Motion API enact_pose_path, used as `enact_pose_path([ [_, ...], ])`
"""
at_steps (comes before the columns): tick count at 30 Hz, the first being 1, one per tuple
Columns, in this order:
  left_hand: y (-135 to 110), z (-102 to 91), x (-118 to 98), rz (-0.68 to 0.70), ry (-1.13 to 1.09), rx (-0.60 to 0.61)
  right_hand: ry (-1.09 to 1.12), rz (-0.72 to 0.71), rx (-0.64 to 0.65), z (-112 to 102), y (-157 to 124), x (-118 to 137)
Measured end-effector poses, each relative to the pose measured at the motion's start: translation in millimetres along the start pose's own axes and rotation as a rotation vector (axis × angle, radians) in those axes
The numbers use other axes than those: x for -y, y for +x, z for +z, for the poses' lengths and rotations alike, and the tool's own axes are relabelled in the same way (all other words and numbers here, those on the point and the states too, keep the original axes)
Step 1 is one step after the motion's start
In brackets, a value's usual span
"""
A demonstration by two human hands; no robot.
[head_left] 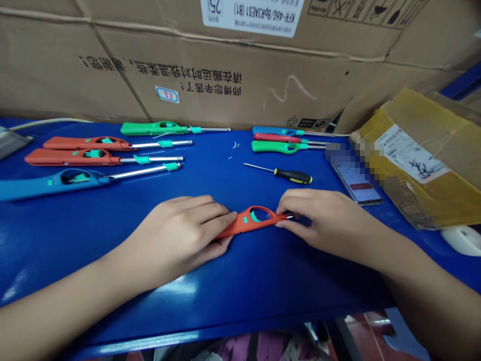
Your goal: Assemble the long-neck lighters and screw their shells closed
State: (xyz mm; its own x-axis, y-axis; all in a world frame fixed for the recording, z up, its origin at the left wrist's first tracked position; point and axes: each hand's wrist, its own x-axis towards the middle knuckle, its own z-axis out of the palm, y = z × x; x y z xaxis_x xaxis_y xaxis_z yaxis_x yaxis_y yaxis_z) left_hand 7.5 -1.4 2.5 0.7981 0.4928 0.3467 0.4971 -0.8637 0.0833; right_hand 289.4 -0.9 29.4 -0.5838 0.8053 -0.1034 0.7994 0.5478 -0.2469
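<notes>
An orange long-neck lighter (246, 222) with a teal trigger lies across the front middle of the blue table, between my hands. My left hand (188, 228) is wrapped over its handle end. At the other end, the fingers of my right hand (319, 215) pinch the neck, where the metal tube begins; most of the tube is hidden by that hand. Beyond it rests a screwdriver (295, 176) with a black and yellow handle, its tip toward the left. Several tiny white screws or pins (235, 145) are scattered near the tip, too small to tell which.
At the back left lie a green lighter (150, 128), two orange lighters (75, 157) and a blue lighter (48, 184). Three more lighters (276, 146) lie at the back right, near a phone (355, 175) and a taped carton (424, 155). A large cardboard box (188, 55) walls the rear.
</notes>
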Motion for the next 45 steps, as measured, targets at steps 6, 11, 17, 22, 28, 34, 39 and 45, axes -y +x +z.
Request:
enact_pose_path([
  [6,-1.3,-0.7,2.4,-0.028,-0.014,0.046,-0.017,-0.006,0.005,0.5,0.9,1.3],
  [11,-1.3,-2.6,-0.1,-0.025,0.025,0.076,-0.042,-0.024,0.006,0.7,0.8,2.3],
  [17,-3.8,0.5,-9.5,0.002,0.194,0.085,-0.085,-0.010,-0.024,6.3,2.7,5.9],
  [22,-3.3,0.2,0.0,-0.008,0.112,0.062,-0.131,-0.052,-0.172,11.5,6.8,4.6],
  [28,-2.3,-2.5,4.4,-0.087,-0.039,-0.055,-0.170,-0.235,-0.251,7.5,9.0,-0.9],
  [34,-3.1,3.5,-3.9,-0.093,-0.226,-0.104,0.029,-0.357,-0.332,19.2,14.0,5.9],
  [39,-3.3,8.9,-8.4,-0.097,-0.342,-0.104,0.151,-0.363,-0.312,32.4,17.0,12.8],
  [45,-1.4,10.8,-12.4,-0.120,-0.396,-0.131,0.180,-0.267,-0.308,34.8,14.8,18.9],
])
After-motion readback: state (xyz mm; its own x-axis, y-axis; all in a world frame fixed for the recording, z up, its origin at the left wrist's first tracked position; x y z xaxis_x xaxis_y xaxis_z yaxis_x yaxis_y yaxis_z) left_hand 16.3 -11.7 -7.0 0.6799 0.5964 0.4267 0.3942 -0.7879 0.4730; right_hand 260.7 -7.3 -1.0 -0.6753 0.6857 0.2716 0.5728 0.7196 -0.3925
